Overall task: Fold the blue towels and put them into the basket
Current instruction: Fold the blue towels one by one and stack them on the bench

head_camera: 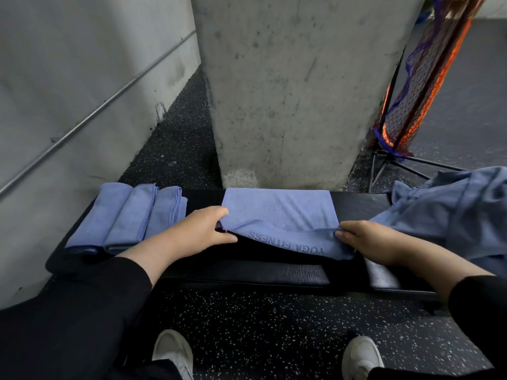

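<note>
Head view: the camera looked down past two black-sleeved forearms at a low black padded table (301, 275) running across the middle of the frame.
Towel being folded: a blue towel (277, 212) lay at the centre of the table, its near edge lifted and turned so that the raised lettering "YOGA FITNESS" read upside down.
Left hand: the left hand (201, 229), left of centre, pinched the towel's near left corner between thumb and curled fingers.
Right hand: the right hand (367, 239), right of centre, gripped the near right corner in the same way.
Why held so: with both near corners raised together, the edge stayed taut and level, which looked like the start of carrying it over to the far edge for a fold.
Folded towels: three folded towels (129, 218) lay side by side, touching, at the left of the frame, probably parked there until they go in a basket.
Unfolded pile: a loose heap of blue cloth (452, 209) sat at the right edge, close to the right hand, likely the supply waiting to be folded.
Basket: none could be seen.
Room: a rough concrete pillar (296, 86) rose just behind the table; a grey wall (68, 78) with a thin metal pipe filled the upper left.
Floor: black speckled rubber flooring (274, 338), with two white shoes at the bottom edge.
Upper right: an orange and purple net on a black stand (419, 86).
</note>
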`<control>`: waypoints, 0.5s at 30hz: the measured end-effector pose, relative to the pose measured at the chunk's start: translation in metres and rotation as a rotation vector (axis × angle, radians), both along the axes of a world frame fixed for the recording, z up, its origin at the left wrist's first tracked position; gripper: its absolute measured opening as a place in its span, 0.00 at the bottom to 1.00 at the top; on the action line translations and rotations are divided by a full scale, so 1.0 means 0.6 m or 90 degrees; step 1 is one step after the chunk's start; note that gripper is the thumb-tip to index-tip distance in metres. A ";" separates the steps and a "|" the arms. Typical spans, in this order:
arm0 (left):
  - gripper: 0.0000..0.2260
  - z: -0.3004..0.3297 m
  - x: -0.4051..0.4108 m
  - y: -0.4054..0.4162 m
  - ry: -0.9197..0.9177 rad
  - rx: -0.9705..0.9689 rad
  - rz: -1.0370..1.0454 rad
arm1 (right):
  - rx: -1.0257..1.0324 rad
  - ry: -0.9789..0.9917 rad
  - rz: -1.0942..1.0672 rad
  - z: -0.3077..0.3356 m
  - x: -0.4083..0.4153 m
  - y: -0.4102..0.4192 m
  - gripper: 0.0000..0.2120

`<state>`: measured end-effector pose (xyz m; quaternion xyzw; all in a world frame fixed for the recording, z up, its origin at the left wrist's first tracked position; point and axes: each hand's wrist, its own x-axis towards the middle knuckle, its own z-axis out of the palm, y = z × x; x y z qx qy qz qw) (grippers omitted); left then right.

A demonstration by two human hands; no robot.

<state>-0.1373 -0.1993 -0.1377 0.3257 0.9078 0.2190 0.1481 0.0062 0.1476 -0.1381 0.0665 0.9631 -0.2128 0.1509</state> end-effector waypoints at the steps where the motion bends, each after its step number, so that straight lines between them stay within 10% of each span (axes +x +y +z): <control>1: 0.20 0.002 0.005 -0.004 -0.007 0.025 -0.001 | 0.004 -0.015 0.001 0.005 0.006 -0.004 0.16; 8: 0.18 0.023 0.060 -0.024 -0.111 -0.066 -0.037 | -0.023 -0.165 0.017 0.033 0.054 -0.015 0.15; 15: 0.18 0.021 0.089 -0.038 -0.453 0.002 0.037 | -0.157 -0.231 0.014 0.060 0.082 -0.014 0.12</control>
